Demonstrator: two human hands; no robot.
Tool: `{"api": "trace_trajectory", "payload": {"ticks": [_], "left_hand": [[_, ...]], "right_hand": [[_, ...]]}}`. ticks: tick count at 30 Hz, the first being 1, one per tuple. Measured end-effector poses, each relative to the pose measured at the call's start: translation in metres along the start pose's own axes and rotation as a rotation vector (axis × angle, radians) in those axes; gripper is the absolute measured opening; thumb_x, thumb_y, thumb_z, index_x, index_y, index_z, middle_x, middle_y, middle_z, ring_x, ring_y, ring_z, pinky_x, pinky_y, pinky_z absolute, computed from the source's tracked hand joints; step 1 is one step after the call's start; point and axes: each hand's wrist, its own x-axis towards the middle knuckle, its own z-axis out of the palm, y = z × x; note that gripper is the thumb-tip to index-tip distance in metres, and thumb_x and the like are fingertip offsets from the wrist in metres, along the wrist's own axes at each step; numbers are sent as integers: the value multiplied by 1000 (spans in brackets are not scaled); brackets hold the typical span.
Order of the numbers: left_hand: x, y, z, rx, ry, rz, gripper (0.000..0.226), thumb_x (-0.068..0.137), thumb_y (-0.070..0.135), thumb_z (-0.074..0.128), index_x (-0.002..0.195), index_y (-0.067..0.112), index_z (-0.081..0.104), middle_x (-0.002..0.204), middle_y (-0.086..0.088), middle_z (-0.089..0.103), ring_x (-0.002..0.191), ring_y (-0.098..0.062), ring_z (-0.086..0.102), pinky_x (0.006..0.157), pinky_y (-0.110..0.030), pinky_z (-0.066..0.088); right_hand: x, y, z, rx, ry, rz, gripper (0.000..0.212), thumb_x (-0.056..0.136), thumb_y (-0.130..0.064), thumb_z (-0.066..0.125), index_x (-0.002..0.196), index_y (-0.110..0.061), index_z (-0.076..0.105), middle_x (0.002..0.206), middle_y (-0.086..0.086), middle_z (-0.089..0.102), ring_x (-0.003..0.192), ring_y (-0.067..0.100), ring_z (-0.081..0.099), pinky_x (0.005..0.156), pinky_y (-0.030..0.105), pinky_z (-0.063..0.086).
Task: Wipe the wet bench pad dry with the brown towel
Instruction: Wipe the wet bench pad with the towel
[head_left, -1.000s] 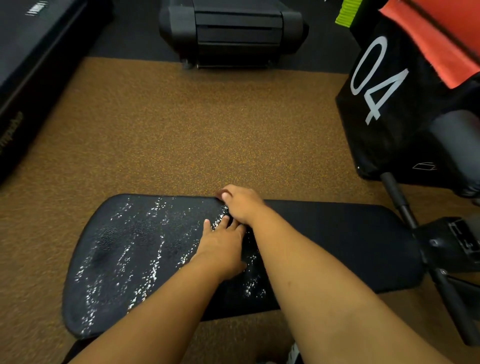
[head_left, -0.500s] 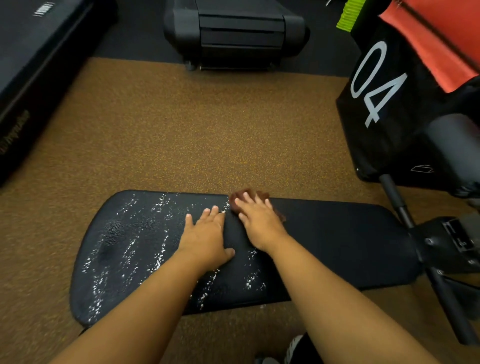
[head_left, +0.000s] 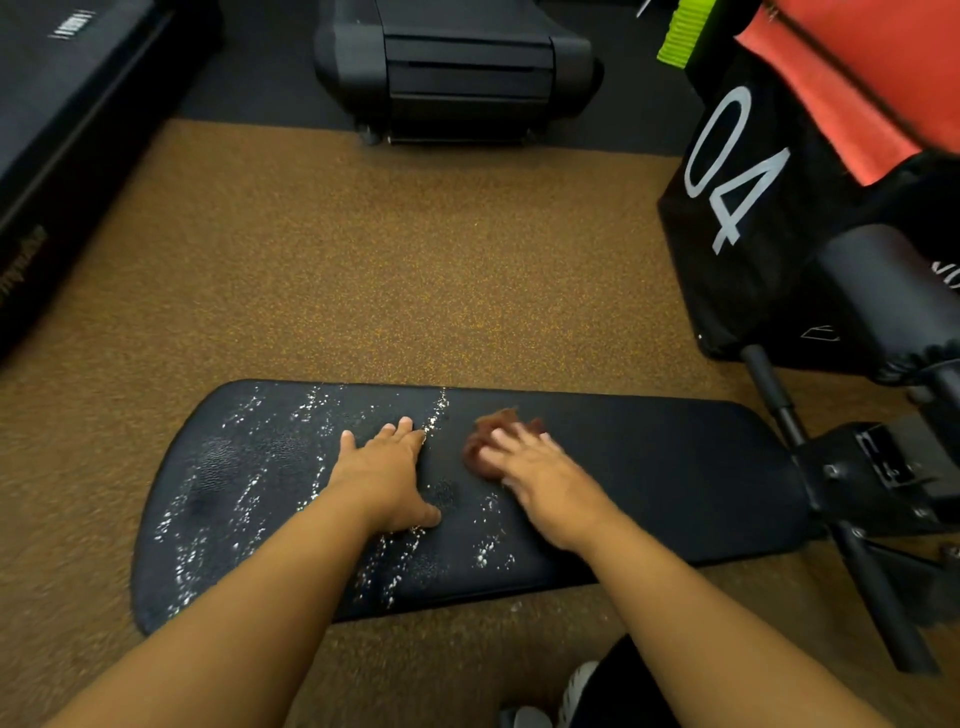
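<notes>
Brown towel (head_left: 491, 441) slid right under right hand (head_left: 540, 475) — hands now apart.

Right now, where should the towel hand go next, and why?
Probably slide the right hand with the brown towel leftward over the bench pad. The pad looks dry to the right, but water droplets cover its left part, and the left hand, resting flat there, would need lifting.
</notes>
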Motion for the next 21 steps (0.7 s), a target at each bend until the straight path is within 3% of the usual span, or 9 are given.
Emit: {"api": "trace_trajectory", "payload": {"ticks": [2,4,7,9,12,14,15,19,21], "left_hand": [[1,-1,-2,-3,-27,11,110,70,60,69,153,23,7,162,3,-2,149,-17,4,118,-56,2],[1,1,-3,8,-45,11,108,73,58,69,153,22,6,162,1,-3,149,-19,3,118,-56,1],[2,4,-3,39,-51,0,105,75,53,68,153,20,6,162,0,-3,149,-20,4,119,-55,3],[2,4,-5,49,-60,5,103,75,51,68,153,20,7,162,0,-2,149,-20,5,119,-55,4],[2,1,-11,19,-83,3,100,76,49,68,153,21,9,162,1,1,149,-19,8,119,-54,4],[4,0,-14,10,-95,-6,99,76,50,67,153,23,11,162,-1,7,147,-22,17,119,-53,6],[5,0,-15,11,-96,-13,98,76,50,67,152,23,12,161,-2,11,145,-24,23,119,-52,7],[5,1,-16,28,-86,-19,95,77,50,65,152,22,14,159,-4,18,141,-26,30,119,-51,8],[5,0,-17,17,-93,-16,95,77,50,65,152,23,13,159,-4,17,142,-26,30,119,-51,7]], "right_hand": [[5,10,1,-31,129,262,45,100,-19,39,144,-26,35,157,-1,21,146,18,8,118,39,1],[11,-10,10,-62,181,353,47,101,-21,36,147,-22,30,158,4,17,146,22,7,116,39,-2],[-9,-39,24,-11,30,5,47,99,-20,42,145,-21,34,157,3,18,146,21,7,115,36,-5],[-29,-22,17,35,-24,-154,45,98,-20,46,142,-24,40,155,-2,23,144,14,8,114,32,-7],[-28,15,10,5,88,41,43,99,-20,44,141,-28,42,154,-3,26,142,10,6,119,41,3],[-22,2,13,-10,162,238,44,100,-22,40,144,-25,36,157,0,20,145,17,6,118,42,-1],[-23,-14,20,-17,156,235,46,100,-22,39,146,-23,34,157,2,17,146,21,6,117,40,-5],[-64,-46,35,38,-52,-186,48,97,-19,45,144,-23,37,154,-3,18,143,16,1,115,42,-9],[-69,-18,24,41,-39,-217,50,94,-14,49,142,-25,40,152,-5,24,142,14,4,115,43,-5]]}}
